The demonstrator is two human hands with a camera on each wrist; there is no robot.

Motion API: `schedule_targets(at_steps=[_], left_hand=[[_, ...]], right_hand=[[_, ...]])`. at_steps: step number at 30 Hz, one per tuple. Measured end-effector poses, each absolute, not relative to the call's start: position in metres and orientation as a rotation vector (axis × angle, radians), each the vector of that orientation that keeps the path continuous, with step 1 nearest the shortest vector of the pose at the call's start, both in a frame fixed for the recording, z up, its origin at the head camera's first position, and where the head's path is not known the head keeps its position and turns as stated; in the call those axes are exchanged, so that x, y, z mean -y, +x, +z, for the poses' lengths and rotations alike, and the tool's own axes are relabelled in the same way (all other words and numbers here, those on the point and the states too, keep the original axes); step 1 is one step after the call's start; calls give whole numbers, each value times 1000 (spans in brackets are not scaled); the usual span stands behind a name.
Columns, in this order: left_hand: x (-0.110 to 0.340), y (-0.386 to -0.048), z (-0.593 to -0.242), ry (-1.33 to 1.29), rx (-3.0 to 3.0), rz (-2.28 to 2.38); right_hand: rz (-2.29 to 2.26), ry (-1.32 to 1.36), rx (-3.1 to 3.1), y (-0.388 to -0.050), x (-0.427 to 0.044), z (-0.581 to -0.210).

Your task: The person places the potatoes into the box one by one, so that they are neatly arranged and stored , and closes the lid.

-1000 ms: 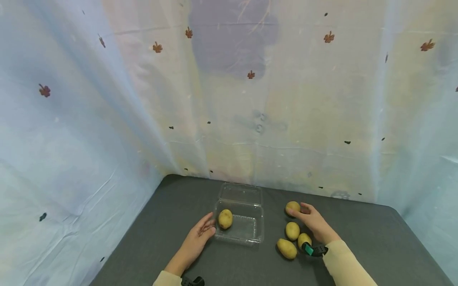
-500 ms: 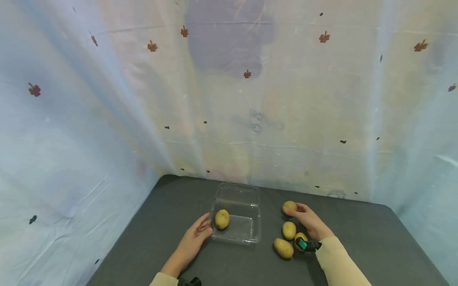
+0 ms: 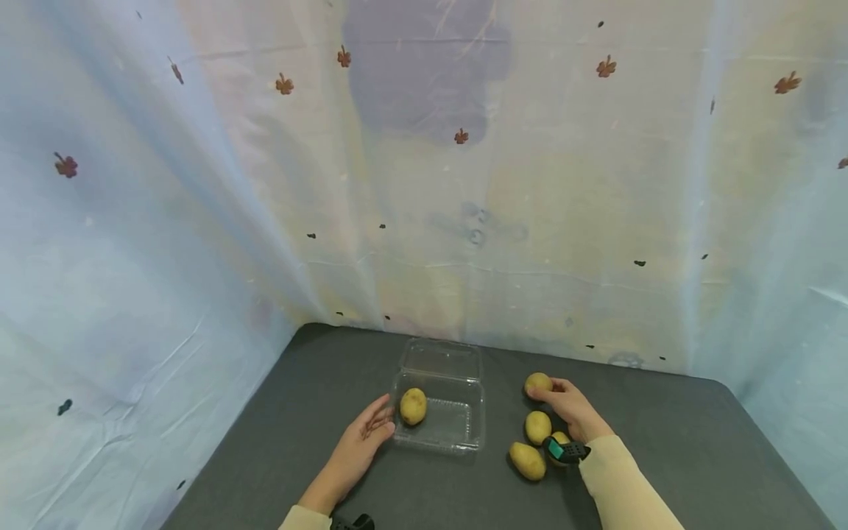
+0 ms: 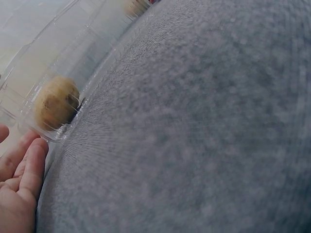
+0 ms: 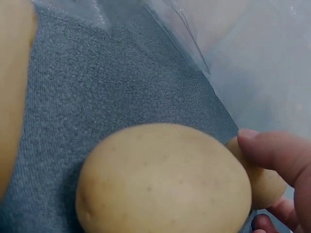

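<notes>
The right hand (image 3: pixel 575 408) has swung its wrist, strap (image 3: pixel 573 452) and sleeve (image 3: pixel 626 482) slightly toward the left and far edges of the desk (image 3: pixel 689 442). Seen from the head, the strap now hides most of one potato (image 3: pixel 562 436) that showed more before. That view has also turned a little

Whether home or lab cannot be told; a curtained-off space is seen, where a dark, fabric-textured desk (image 3: pixel 464 493) is enclosed at left, far and right by leaf-printed curtain sheeting (image 3: pixel 424 184)
</notes>
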State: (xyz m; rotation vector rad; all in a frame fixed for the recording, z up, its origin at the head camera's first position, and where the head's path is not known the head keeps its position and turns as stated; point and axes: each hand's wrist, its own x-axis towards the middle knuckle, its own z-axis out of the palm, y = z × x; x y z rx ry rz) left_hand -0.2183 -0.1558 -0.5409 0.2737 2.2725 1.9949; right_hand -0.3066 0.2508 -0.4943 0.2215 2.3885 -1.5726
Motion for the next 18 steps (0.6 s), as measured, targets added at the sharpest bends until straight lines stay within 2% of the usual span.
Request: schedule_targets(at_steps=[18], left_hand=[[155,-217,-539,284,-2281,1998]], right_hand=[[-1538,205,-2430,-308,-250,-495]])
